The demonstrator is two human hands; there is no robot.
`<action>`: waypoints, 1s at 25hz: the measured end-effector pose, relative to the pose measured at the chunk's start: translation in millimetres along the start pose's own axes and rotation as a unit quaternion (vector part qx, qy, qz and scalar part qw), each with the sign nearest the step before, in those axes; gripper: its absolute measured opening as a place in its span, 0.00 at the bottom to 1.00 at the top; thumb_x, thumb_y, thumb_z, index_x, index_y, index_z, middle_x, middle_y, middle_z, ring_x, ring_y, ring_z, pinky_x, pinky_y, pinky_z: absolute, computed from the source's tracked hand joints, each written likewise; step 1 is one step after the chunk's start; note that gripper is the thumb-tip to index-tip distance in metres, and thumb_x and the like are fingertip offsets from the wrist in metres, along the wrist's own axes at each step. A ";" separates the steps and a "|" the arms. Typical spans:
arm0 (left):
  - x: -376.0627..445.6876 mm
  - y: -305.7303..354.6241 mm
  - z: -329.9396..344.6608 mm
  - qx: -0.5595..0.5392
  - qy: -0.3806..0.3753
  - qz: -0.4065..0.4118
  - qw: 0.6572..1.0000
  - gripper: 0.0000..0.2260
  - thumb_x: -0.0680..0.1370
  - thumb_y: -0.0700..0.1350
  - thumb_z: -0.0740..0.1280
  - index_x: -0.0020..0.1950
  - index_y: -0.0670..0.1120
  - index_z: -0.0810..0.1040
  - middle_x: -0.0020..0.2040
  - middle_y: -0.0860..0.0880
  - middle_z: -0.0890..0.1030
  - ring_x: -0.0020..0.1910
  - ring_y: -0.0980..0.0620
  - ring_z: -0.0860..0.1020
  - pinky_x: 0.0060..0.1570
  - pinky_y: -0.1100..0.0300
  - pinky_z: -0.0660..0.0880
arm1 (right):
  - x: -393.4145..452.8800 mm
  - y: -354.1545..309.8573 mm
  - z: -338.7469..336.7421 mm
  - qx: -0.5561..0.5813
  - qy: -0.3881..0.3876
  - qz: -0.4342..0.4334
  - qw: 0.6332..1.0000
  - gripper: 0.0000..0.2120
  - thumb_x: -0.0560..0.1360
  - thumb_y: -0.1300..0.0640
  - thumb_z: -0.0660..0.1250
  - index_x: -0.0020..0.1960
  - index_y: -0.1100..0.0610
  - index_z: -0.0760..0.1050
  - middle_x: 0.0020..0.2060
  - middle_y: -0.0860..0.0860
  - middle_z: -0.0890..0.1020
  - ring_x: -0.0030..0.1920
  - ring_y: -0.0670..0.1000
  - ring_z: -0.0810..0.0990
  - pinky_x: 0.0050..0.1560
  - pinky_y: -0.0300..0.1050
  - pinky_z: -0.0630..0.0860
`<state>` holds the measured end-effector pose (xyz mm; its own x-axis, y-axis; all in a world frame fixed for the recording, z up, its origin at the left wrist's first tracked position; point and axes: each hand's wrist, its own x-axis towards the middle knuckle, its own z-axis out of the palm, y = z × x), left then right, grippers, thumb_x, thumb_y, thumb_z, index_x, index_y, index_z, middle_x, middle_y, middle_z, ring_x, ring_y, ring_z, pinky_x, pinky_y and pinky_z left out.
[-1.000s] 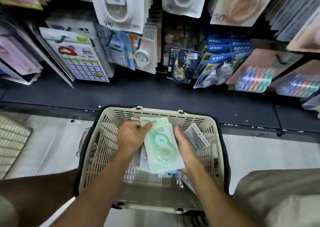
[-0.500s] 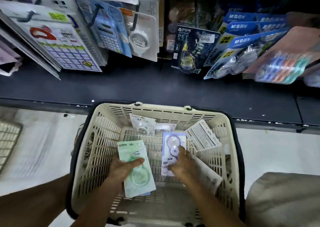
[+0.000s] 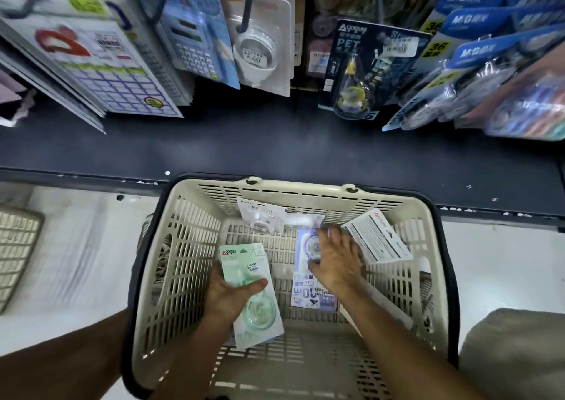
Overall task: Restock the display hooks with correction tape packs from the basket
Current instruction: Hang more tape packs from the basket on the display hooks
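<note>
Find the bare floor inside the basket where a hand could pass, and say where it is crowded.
Free: the basket floor's near strip, below the green pack in the left hand, and the gap between both hands. Crowded: far side, where the right hand pinches the purple pack beside the white-backed pack.

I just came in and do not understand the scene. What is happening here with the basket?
A person is sorting correction tape packs in a cream basket below the display hooks. The left hand holds a green pack over the basket. The right hand reaches down onto a purple pack on the basket floor, fingers curled at its blister. Two white packs lie at the far wall. Nothing is hung yet.
</note>
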<state>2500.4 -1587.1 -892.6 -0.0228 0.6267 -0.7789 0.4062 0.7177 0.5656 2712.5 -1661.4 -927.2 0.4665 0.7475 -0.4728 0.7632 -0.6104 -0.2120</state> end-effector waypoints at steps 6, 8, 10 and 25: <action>-0.1 -1.7 -2.4 -0.009 -0.007 0.015 1.000 0.35 0.63 0.30 0.82 0.66 0.43 0.71 0.50 0.46 0.85 0.47 0.46 0.84 0.57 0.45 0.80 | -3.8 8.8 11.2 -0.012 -0.115 -0.028 0.993 0.51 0.73 0.50 0.77 0.82 0.49 0.44 0.81 0.53 0.51 0.68 0.58 0.74 0.61 0.50 0.76; 1.1 -1.4 -1.7 -0.018 -0.008 0.022 1.000 0.35 0.63 0.29 0.81 0.66 0.43 0.71 0.51 0.45 0.85 0.49 0.44 0.84 0.57 0.44 0.80 | -10.7 1.8 16.1 -0.005 -0.123 -0.003 0.992 0.52 0.72 0.47 0.77 0.82 0.47 0.43 0.79 0.55 0.54 0.65 0.58 0.77 0.58 0.50 0.78; 2.0 -1.3 -0.4 -0.016 -0.003 0.036 0.999 0.34 0.63 0.29 0.81 0.64 0.44 0.70 0.50 0.47 0.84 0.50 0.44 0.83 0.53 0.48 0.80 | -15.2 -2.7 15.0 0.050 -0.122 0.036 0.991 0.51 0.69 0.44 0.77 0.81 0.45 0.48 0.74 0.55 0.64 0.60 0.57 0.81 0.54 0.50 0.80; -78.5 67.4 -12.5 -0.046 -0.131 0.232 0.963 0.36 0.58 0.35 0.85 0.60 0.52 0.75 0.49 0.52 0.88 0.42 0.56 0.87 0.34 0.66 0.80 | -86.3 -24.8 -125.8 0.564 -0.262 0.153 0.768 0.37 0.59 0.20 0.69 0.44 0.53 0.78 0.33 0.50 0.80 0.30 0.49 0.78 0.35 0.41 0.76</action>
<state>2518.1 -1584.1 -790.0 0.3769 0.7970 -0.4720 0.2346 0.4109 0.8810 2709.6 -1677.9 -773.5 0.0768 0.4957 -0.8651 -0.3572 -0.7964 -0.4880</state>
